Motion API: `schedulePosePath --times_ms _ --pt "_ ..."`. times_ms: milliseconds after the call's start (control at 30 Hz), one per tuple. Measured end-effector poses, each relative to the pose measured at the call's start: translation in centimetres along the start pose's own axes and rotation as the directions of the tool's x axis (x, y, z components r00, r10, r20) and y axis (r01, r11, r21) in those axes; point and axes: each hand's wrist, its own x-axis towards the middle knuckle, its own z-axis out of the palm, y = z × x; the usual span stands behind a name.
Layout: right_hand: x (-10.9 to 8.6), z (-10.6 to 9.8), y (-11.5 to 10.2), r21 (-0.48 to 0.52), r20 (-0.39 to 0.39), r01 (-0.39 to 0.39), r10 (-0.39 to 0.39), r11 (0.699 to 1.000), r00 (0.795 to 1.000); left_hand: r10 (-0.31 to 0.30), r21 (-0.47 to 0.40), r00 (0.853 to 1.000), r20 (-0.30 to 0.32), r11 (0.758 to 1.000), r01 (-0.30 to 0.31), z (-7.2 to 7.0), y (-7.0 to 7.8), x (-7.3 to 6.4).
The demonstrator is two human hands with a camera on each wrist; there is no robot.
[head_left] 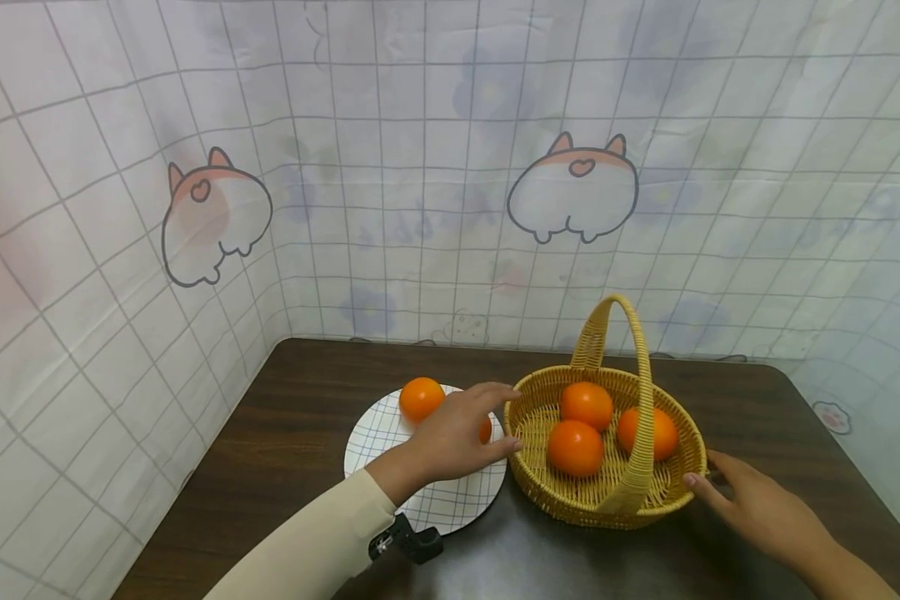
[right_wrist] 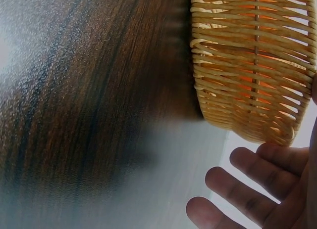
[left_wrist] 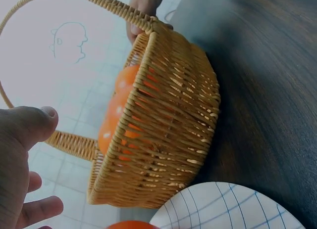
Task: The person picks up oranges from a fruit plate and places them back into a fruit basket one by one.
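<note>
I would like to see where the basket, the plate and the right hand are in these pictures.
basket (left_wrist: pixel 171 125): left wrist view, on its woven outer wall
plate (head_left: pixel 372 435): head view, on its bare left part
right hand (head_left: pixel 765 508): head view, on its back

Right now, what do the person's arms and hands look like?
On the left there's a cream sleeve with a small black gadget at its end. The left hand and right hand wear no gloves; no sleeve shows on the right.
</note>
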Motion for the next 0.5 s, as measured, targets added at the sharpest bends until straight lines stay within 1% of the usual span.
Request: schedulePosePath --times_ms 233,433,500 --pt "0.0 -0.1 0.1 -0.002 0.002 -0.002 0.002 1.000 1.000 -0.045 0.004 0.999 0.003 0.999 0.045 0.4 -1.3 -0.7" --pt "0.0 -0.1 0.0 0.005 -0.003 0.001 -0.001 1.000 1.000 -0.100 0.005 0.995 0.015 0.995 0.100 0.1 -2.0 -1.6" --pt "0.0 -0.1 0.0 0.007 -0.004 0.004 -0.003 1.000 1.000 -0.107 0.013 0.994 0.009 0.994 0.107 0.0 -2.3 -1.9"
